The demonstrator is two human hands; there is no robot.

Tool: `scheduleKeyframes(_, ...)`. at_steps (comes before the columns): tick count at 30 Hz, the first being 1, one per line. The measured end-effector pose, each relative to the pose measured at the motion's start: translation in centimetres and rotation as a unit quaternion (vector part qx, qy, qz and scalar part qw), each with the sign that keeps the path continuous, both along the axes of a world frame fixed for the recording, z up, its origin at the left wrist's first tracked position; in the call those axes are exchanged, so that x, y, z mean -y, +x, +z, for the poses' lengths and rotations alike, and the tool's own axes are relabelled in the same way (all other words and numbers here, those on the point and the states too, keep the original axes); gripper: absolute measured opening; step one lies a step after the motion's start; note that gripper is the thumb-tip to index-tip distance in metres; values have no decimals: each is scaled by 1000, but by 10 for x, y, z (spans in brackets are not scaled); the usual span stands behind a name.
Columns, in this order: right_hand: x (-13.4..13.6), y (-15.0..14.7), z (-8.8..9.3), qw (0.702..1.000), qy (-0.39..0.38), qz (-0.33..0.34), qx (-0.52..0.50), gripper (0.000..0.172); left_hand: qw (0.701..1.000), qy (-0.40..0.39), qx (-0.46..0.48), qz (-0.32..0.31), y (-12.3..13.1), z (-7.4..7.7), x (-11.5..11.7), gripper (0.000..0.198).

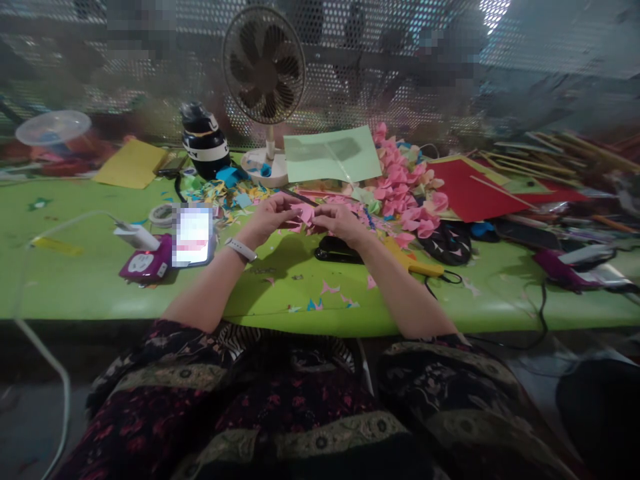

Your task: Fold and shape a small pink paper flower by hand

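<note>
Fingertips of the left hand [267, 220] and the right hand [343, 223] are drawn close together on a small piece of pink paper [305, 213], each hand pinching a side with thumb and forefinger and leaving little gap. The piece is between the 2 hands, held just above the table [90, 293]; its exact folds are too blurred to tell.

Good handling here, I judge, means a light, even pinch near the edges: a hard squeeze could crease the thin paper, and pulling the 2 sides apart unevenly could tear it. Let 1 hand steady the piece while the other shapes it.

Just beyond the fingers lie loose pink scraps [345, 200], easily mixed up with the held piece. Nearer the body, beside the right wrist, a black tool [335, 250], perhaps a stapler, sits close enough to catch the forearm, so lifting the wrist slightly would help. Farther right of the fingers is a heap of pink paper shapes [393, 180], best left unpressed by a passing sleeve. To the left lies a lit phone [194, 233]. Farthest beyond stands a fan [265, 67]; if running, it could stir light scraps, so a steady grip matters.
</note>
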State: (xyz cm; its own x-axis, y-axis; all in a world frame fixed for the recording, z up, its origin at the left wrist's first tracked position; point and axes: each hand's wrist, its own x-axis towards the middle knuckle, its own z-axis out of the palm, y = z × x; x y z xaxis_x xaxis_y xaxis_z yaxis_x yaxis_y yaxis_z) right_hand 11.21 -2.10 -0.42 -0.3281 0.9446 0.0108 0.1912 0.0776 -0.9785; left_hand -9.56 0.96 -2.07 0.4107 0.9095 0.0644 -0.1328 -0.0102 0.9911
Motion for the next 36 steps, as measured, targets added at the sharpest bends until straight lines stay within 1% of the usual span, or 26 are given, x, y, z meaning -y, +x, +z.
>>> scheduleKeyframes(6,0,0,1,1000,-4,-6,6,10,1000,7,-6,2,0,1,1,24)
scheduleKeyframes(17,0,1,-1,1000,0,4,10,14,1000,-4,-18,8,0,-1,0,26)
scheduleKeyframes(23,0,1,0,1000,0,2,9,14,1000,-2,-1,1,0,-2,-1,27)
scheduleKeyframes(29,1,-1,1,1000,0,7,-9,14,1000,-4,0,3,1,-3,-1,31)
scheduleKeyframes(36,0,0,1,1000,-6,0,2,10,1000,2,-9,0,1,-7,-4,40)
